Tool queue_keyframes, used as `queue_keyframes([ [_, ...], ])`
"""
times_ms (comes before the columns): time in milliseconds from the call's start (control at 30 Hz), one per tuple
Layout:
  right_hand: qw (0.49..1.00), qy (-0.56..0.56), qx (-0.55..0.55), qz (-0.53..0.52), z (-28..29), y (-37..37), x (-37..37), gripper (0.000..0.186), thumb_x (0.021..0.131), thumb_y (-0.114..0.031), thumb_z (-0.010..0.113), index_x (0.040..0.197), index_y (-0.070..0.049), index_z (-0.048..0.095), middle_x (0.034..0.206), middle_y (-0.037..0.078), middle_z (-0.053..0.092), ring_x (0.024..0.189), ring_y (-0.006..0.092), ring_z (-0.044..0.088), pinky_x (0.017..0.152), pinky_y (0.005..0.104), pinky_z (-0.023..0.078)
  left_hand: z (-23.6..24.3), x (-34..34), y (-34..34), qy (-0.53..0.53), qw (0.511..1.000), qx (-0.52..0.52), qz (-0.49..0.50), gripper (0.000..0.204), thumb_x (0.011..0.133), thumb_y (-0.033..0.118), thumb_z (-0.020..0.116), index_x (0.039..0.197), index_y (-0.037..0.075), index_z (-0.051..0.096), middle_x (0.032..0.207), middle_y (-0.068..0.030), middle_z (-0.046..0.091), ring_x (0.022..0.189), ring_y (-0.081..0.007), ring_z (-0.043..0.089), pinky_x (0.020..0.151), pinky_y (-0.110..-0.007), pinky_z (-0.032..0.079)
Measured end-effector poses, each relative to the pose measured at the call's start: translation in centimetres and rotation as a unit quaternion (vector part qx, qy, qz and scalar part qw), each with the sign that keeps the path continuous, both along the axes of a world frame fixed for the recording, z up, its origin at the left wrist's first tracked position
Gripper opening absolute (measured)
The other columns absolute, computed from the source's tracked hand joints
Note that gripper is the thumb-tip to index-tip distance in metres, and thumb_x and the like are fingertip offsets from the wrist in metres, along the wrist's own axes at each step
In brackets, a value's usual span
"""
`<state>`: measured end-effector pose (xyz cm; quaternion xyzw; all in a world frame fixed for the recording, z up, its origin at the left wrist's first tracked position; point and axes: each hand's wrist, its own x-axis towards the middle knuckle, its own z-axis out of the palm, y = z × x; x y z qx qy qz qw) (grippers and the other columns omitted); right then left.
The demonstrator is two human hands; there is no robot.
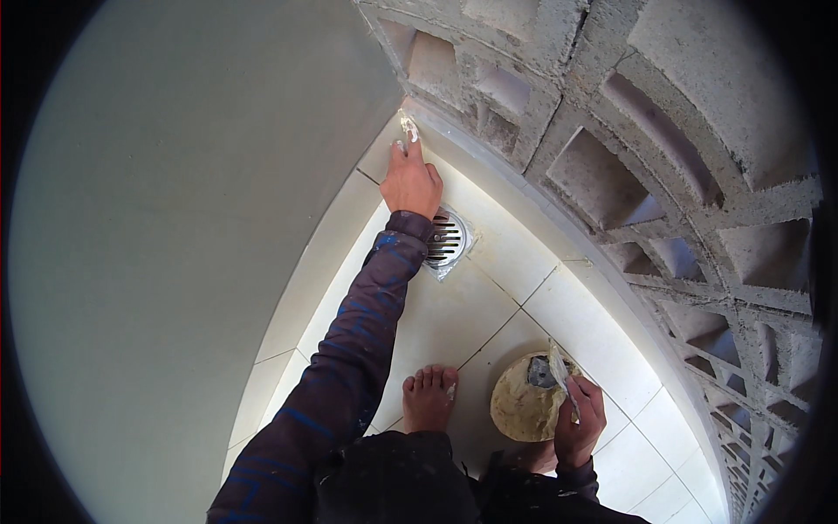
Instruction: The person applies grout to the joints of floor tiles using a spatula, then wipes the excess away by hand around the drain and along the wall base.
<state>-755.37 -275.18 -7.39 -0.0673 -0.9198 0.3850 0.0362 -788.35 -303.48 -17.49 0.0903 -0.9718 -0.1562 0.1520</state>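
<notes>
My left hand [412, 185] reaches far forward into the corner where the two walls meet, above the skirting tile [378, 150]. Its index finger is stretched out, the tip smeared with white paste and pressed at the corner joint. Nothing is held in that hand. Low on the right, my right hand [583, 421] grips a paste-coated putty knife [559, 371], its blade over the right side of a round tub [496, 417]. Cream-coloured paste [522, 407] coats the inside of the tub. A small grey piece [540, 370] lies on the paste; its kind is unclear.
A round metal floor drain [447, 237] lies just behind my left hand. Pale tiles [467, 306] cover the floor. A smooth grey wall [192, 218] rises on the left, and a pierced concrete-block wall [602, 179] on the right. My bare foot [428, 402] stands left of the tub.
</notes>
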Motion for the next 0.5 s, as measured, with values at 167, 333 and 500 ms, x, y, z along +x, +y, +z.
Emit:
queue_keyframes([
  [167,1.0,0.0,-0.004,-0.004,0.1,0.2,0.2,0.038,0.078,0.017,0.058,0.111,0.002,0.071,0.108,0.018,0.069,0.101,0.0343,0.068,0.09,0.0393,0.055,-0.7,0.4,0.1,-0.001,0.999,-0.035,-0.017,0.062,0.086,0.013,0.062,0.146,0.009,0.048,0.121,-0.019,0.058,0.103,-0.0376,0.066,0.078,-0.05,0.056],
  [333,1.0,0.001,-0.001,-0.007,0.5,0.2,0.3,0.037,0.079,0.016,0.058,0.111,0.002,0.071,0.108,0.019,0.069,0.101,0.0343,0.068,0.09,0.0394,0.055,-2.0,1.0,0.0,0.005,1.0,-0.01,-0.014,0.057,0.086,0.011,0.061,0.142,0.007,0.053,0.119,-0.0214,0.058,0.107,-0.037,0.063,0.078,-0.049,0.057],
  [500,1.0,-0.002,-0.018,-0.005,0.2,-0.1,0.3,0.039,0.077,0.016,0.059,0.111,0.001,0.071,0.109,0.018,0.069,0.102,0.0343,0.068,0.09,0.0398,0.055,-6.4,-0.5,-3.1,0.091,0.953,0.29,0.009,0.033,0.085,0.008,0.056,0.117,0.005,0.064,0.094,-0.0162,0.06,0.087,-0.0295,0.063,0.069,-0.043,0.054],
])
